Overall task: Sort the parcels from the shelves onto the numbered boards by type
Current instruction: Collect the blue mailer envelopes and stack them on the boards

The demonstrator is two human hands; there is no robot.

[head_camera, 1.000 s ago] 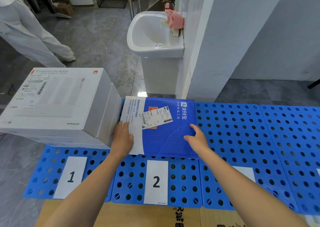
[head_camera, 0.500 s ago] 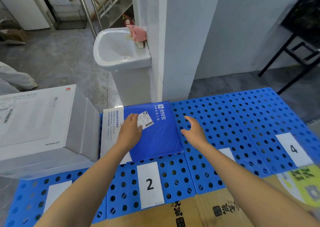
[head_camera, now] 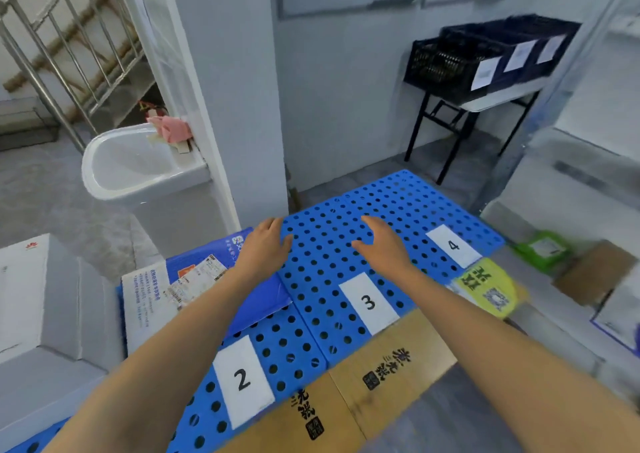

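Observation:
A blue and white padded mailer [head_camera: 194, 279] lies flat on the blue perforated board marked 2 [head_camera: 242, 380]. My left hand [head_camera: 265, 248] hovers with relaxed fingers over the mailer's far right corner, holding nothing. My right hand [head_camera: 382, 244] hangs open and empty above the board marked 3 [head_camera: 369, 302]. The board marked 4 [head_camera: 452, 246] lies to the right with no parcel on it. Two large white boxes [head_camera: 41, 300] stand at the left, beside the mailer.
A white sink [head_camera: 138, 168] and a white pillar [head_camera: 221, 106] stand behind the boards. Flattened cardboard [head_camera: 381, 376] lies at the near edge. At the right are a green parcel [head_camera: 542, 250], a brown box [head_camera: 594, 272] and black crates [head_camera: 485, 57] on a folding table.
Both hands have let go of the blue mailer, which stays on board 2. They lifted and shifted right, and my view has swung right toward boards 3 and 4.

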